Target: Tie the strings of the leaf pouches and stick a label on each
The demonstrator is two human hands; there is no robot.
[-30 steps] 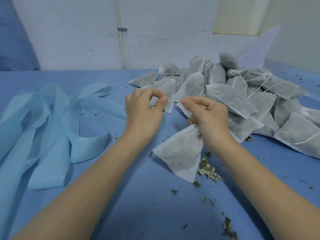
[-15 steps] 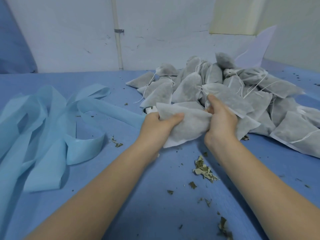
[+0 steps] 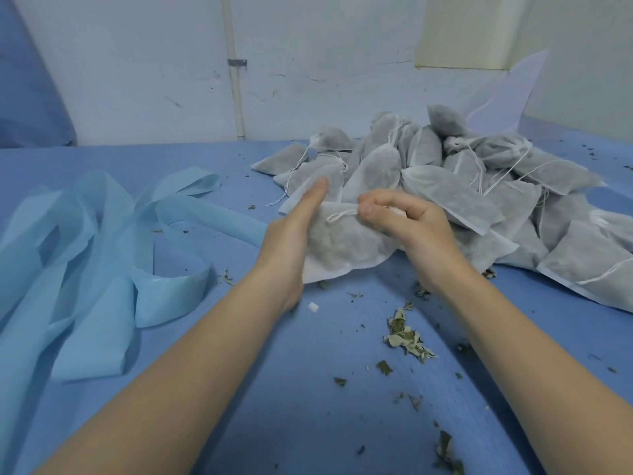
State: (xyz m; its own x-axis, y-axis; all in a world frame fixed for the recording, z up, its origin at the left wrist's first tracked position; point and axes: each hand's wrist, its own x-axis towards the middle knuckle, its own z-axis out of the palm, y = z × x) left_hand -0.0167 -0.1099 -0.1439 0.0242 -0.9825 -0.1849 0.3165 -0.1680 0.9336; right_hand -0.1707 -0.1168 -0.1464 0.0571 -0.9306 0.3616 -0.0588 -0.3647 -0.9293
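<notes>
While the blue paper strips lie just as they did before in the left of the frame, the middle of the frame looks new. A second ago the two hands pulled a string tight above a pouch that hung down. Half a second ago they gripped a pouch by its two ends. Now that pouch lies flat on the blue desk, in the middle of the frame, at the near edge of the pile.

The left hand is flat now, with straight fingers resting on the pouch's left side. It grips nothing. Near its wrist sits a tiny white bit on the desk; I cannot tell what it is.

Going right, the string lies on top of the pouch. The right hand has its fingers curled and pinches near the end of that string. I think a new tying step is starting, and no label shows on this pouch.

Dry leaf bits lie in the lower middle. The pile of pouches fills the right.
</notes>
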